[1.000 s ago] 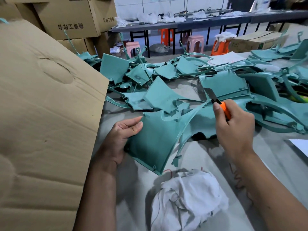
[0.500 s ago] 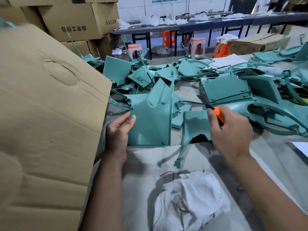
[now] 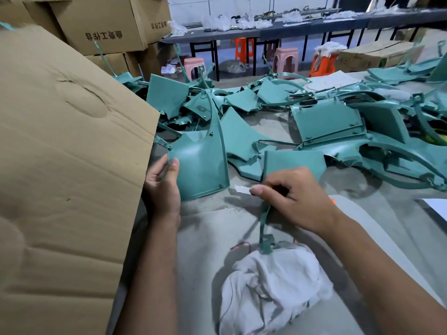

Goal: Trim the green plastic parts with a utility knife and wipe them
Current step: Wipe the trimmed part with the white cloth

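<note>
Left hand (image 3: 161,187) pinching the green panel (image 3: 202,165) by its near edge, upright on the surface (image 3: 205,238). Right hand (image 3: 290,194) curled round the knife (image 3: 243,189) – blade bare, aimed leftward (just beside that thumb). Slip likely – cut thumb, gouged panel.
</note>
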### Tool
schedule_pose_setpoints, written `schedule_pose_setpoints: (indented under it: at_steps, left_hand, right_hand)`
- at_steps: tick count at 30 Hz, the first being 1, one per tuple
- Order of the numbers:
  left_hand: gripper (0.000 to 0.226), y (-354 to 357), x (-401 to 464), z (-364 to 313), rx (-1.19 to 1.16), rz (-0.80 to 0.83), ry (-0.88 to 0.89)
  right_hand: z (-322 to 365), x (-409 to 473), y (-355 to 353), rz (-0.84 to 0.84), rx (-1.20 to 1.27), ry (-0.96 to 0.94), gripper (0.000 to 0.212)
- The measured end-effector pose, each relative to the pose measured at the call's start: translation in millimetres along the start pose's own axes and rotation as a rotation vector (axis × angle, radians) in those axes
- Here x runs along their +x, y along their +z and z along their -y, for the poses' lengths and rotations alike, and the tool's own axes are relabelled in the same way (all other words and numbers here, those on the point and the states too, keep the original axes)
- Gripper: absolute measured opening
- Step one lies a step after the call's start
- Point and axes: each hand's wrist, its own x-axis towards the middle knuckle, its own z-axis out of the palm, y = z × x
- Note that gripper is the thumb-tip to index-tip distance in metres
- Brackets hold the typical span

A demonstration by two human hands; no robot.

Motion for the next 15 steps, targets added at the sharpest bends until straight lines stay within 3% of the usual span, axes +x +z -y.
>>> schedule_pose_setpoints:
  at_steps: [2, 6, 9, 12, 15]
  left_hand:
    - [0.035, 1, -1, -1, 0.005, -0.002, 0.001]
    - [0.033, 2, -4, -3, 0.028, 0.010, -0.010]
    - [0.034, 1, -5, -4, 0.032, 0.005, -0.011]
    - [0.035, 1, -7, -7, 0.015, -0.008, -0.025]
    - [0.035, 1, -7, -8, 0.013, -0.013, -0.025]
  right_hand:
    - [7, 2, -2, 0.163, 0.159, 0.098, 0.063]
    - [23, 5, -4, 0.670, 0.256, 0.154, 0.047]
    - [40, 6, -7, 0.991, 0.268, 0.105, 0.070]
    - [50, 0, 0, 1.038, 0.129, -0.048, 0.078]
    - [53, -3, 14, 0.920, -0.084, -0.050, 0.057]
